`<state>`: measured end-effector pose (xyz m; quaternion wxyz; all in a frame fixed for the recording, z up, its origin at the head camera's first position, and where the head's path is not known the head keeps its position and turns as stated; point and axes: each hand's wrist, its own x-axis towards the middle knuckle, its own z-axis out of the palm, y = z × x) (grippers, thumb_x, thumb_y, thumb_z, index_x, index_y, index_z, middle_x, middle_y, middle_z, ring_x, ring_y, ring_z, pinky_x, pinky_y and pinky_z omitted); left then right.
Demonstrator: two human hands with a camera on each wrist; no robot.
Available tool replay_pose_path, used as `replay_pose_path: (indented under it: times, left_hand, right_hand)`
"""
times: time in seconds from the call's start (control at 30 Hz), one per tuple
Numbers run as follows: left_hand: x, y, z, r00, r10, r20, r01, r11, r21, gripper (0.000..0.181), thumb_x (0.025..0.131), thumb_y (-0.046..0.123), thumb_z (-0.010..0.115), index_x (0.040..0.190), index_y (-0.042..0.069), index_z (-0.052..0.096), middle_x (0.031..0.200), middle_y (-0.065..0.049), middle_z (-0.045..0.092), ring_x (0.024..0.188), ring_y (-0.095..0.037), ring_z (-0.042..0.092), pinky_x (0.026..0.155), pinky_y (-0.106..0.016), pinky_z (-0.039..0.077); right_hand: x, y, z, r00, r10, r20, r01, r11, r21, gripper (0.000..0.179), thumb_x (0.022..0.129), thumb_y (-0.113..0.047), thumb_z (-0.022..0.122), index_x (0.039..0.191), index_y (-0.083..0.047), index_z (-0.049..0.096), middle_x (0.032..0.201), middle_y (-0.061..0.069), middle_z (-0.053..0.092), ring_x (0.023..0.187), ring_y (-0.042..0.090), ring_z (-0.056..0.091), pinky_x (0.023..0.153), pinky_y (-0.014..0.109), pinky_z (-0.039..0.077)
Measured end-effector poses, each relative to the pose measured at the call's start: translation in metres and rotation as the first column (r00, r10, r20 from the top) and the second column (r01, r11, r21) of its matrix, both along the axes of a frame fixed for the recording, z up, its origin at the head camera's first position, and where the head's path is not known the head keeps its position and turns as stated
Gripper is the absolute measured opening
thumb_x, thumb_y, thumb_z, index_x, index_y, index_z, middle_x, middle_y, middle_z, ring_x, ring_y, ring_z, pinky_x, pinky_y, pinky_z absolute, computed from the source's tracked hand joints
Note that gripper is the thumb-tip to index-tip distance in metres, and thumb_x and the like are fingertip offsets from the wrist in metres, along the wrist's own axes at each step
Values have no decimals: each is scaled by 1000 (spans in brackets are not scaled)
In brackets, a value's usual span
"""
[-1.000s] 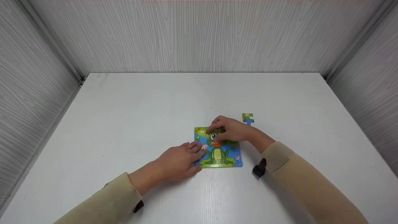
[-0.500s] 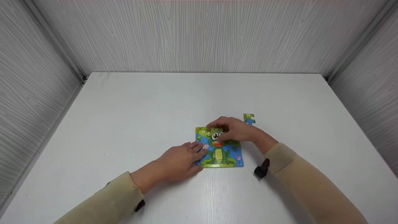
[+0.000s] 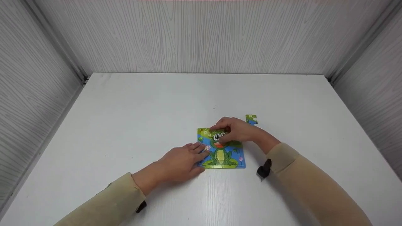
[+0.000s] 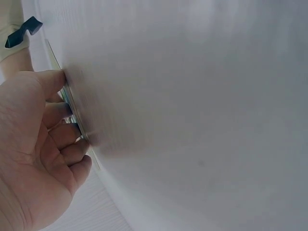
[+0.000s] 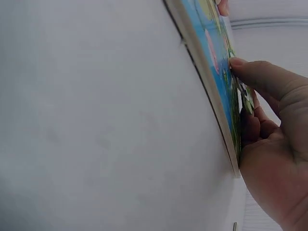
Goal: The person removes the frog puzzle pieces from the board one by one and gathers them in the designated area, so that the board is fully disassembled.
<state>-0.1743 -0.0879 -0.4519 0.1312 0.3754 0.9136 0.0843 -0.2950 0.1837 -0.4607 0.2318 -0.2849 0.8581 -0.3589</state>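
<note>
A square frog jigsaw puzzle [image 3: 221, 158] lies flat on the white table in the head view. My left hand [image 3: 179, 164] rests on its left side, fingers spread over the edge. Over the upper part of the board, my right hand [image 3: 238, 129] pinches a puzzle piece [image 3: 216, 137] with the frog's eyes between thumb and fingers. In the right wrist view this piece [image 5: 248, 98] sits tilted, partly raised off the board. Fingers hide some of the board's upper right. Another puzzle piece [image 3: 251, 118], green and blue, lies loose beyond the right wrist.
White tabletop [image 3: 150, 106] surrounds the puzzle on all sides. A grey wood-grain panel [image 3: 201, 37] rises behind the table, with similar panels at left and right. Dark straps hang from both sleeves near the wrists.
The right hand has shifted very slightly to the right with the eye piece, uncovering more of the frog's eyes. The left hand stays in place on the board.
</note>
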Motion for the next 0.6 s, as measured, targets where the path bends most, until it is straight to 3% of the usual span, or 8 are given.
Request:
replay_pose_path:
  times: [0.17,0.6]
  left_hand:
    - [0,1,-1,1000,14,9,-14,1000,5,62,110,44,53,162,13,45,168,-9,39,159,-26,30,127,-45,29]
    - [0,0,0,1000,14,4,-14,1000,-1,63,109,45,54,162,13,46,168,-8,40,158,-26,31,126,-45,30]
  right_hand:
    - [2,-2,4,1000,23,-12,-22,998,53,53,93,-23,84,144,-26,69,126,-2,61,105,21,53,88,34,47]
    - [5,-2,4,997,-4,-82,7,1000,30,52,94,-18,81,144,-21,70,123,-3,67,92,21,53,78,31,46]
